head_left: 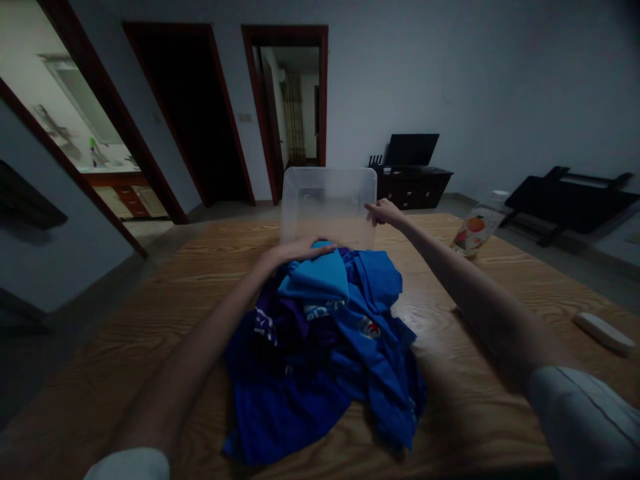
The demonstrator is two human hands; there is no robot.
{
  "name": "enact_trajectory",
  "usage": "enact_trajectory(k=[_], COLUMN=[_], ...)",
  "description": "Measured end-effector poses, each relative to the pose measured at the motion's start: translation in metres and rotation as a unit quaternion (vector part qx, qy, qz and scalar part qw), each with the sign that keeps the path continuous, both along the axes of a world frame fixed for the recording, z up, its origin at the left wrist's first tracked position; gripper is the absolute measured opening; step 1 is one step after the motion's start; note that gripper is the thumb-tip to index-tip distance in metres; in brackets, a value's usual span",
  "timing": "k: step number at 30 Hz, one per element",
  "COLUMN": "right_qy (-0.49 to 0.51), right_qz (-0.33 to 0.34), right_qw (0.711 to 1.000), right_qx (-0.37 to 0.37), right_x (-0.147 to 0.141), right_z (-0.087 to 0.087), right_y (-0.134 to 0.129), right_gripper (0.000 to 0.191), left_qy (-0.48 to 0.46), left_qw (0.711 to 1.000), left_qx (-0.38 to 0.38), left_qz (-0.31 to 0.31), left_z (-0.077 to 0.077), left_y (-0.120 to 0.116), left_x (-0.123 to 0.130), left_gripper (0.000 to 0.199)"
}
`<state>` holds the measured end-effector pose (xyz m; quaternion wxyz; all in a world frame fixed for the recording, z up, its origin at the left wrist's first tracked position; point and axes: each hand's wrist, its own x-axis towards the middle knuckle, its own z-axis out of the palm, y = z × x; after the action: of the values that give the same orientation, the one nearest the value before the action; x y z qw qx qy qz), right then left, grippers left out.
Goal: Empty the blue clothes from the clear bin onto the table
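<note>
Clear plastic bin (327,200) stands upright just beyond the blue clothing pile (325,347); right hand (384,212) grips its right rim, left hand (300,251) lies flat, ungripping, atop the pile.

left hand (300,251) flat, palm down | right hand (384,212) apparently pinching

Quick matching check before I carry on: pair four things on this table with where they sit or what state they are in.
Things:
1. left hand
2. right hand
3. clear plastic bin
4. white remote

Places or states:
A. lying alone near the table's right edge
B. resting flat on the light blue folded cloth
C. standing behind the heap of blue clothes
D. gripping the bin's right edge

Pairs: 1-B, 2-D, 3-C, 4-A
</note>
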<state>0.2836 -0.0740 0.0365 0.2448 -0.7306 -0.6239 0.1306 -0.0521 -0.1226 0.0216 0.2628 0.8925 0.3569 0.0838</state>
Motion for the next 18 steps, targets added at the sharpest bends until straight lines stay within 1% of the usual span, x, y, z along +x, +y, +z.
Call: enact_trajectory(k=[2,4,8,10,11,12,14,16,18], right_qy=[0.010,0.014,-0.013,-0.020,-0.020,-0.017,-0.012,-0.012,-0.016], right_qz=[-0.002,-0.006,-0.005,-0.004,-0.005,-0.005,-0.002,0.002,0.004], right_qw=[1.000,0.999,0.997,0.995,0.995,0.994,0.994,0.994,0.993], right_qx=[-0.013,-0.033,-0.073,-0.094,-0.102,-0.108,-0.112,-0.113,-0.113], right_x=[0.002,0.005,0.003,-0.003,-0.007,-0.012,-0.022,-0.030,-0.035], right_z=[0.000,0.000,-0.001,-0.003,-0.005,-0.007,-0.012,-0.015,-0.016], right_y=[0.013,0.025,0.037,0.039,0.038,0.037,0.033,0.028,0.024], right_gripper=[0.055,0.057,0.060,0.056,0.052,0.047,0.038,0.034,0.033], left_qy=[0.058,0.081,0.057,0.031,0.020,0.012,0.002,-0.003,-0.004], left_qw=[0.998,0.995,0.981,0.971,0.969,0.971,0.981,0.993,0.998], left_qx=[0.018,0.066,0.180,0.230,0.237,0.228,0.168,0.086,0.029], left_qz=[-0.014,-0.013,-0.037,-0.049,-0.060,-0.073,-0.092,-0.083,-0.063], left_z=[0.002,0.004,0.003,-0.002,-0.006,-0.010,-0.018,-0.022,-0.024], left_y=[-0.013,-0.031,-0.065,-0.080,-0.087,-0.093,-0.103,-0.110,-0.112], left_x=[0.008,0.008,-0.003,-0.009,-0.012,-0.014,-0.019,-0.022,-0.025], left_gripper=[0.086,0.087,0.080,0.074,0.071,0.068,0.064,0.063,0.064])
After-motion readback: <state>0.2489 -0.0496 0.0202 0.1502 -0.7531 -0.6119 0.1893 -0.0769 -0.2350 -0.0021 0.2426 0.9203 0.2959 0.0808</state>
